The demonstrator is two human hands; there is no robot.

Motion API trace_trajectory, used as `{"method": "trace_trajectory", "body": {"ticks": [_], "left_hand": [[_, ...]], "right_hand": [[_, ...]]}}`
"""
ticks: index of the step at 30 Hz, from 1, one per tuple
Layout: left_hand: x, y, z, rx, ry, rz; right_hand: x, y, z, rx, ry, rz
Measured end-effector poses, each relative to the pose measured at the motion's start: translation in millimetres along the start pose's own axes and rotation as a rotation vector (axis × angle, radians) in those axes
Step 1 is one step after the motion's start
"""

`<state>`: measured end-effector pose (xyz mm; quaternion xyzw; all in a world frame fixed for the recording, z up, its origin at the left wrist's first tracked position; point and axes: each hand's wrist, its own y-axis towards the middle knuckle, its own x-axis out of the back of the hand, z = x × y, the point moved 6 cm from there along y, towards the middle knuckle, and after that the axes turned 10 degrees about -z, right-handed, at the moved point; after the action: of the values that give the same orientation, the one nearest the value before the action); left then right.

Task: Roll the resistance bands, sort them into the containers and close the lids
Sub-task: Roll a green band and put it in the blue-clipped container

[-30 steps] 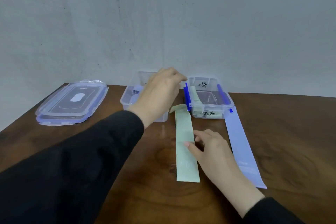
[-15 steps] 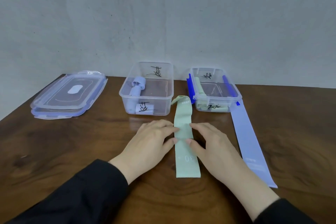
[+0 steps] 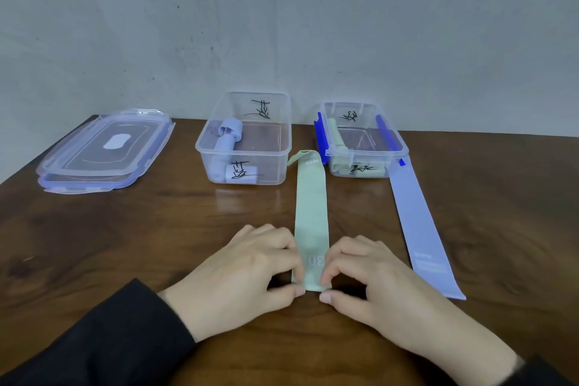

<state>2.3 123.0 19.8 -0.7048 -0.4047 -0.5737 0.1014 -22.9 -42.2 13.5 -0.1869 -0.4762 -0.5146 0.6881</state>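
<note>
The green band [image 3: 311,216] lies flat on the table [image 3: 125,244], running from the person's hands to the gap between the two open containers. The left hand [image 3: 247,273] and right hand [image 3: 369,276] each pinch its near end with curled fingers and thumbs, apparently to start a tight roll. The lavender band [image 3: 419,229] waits just right of it.

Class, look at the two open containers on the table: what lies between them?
In the head view, the far end of the green band lies between the left container and the right container.
</note>
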Motion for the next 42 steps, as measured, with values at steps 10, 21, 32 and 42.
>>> {"method": "trace_trajectory", "body": {"ticks": [10, 21, 32, 42], "left_hand": [[0.6, 3.4, 1.3, -0.034, 0.035, 0.021], [-0.8, 6.7, 0.3, 0.049, 0.025, -0.043], [1.1, 7.4, 1.2, -0.01, 0.107, -0.041], [1.6, 8.4, -5.1, 0.005, 0.121, -0.065]], "right_hand": [[0.8, 7.4, 3.7, -0.029, -0.003, -0.008], [-1.3, 10.7, 4.3, -0.033, 0.005, -0.029], [-0.9, 10.1, 3.9, 0.017, -0.031, -0.056], [1.4, 10.2, 0.2, -0.012, 0.037, -0.082]]}}
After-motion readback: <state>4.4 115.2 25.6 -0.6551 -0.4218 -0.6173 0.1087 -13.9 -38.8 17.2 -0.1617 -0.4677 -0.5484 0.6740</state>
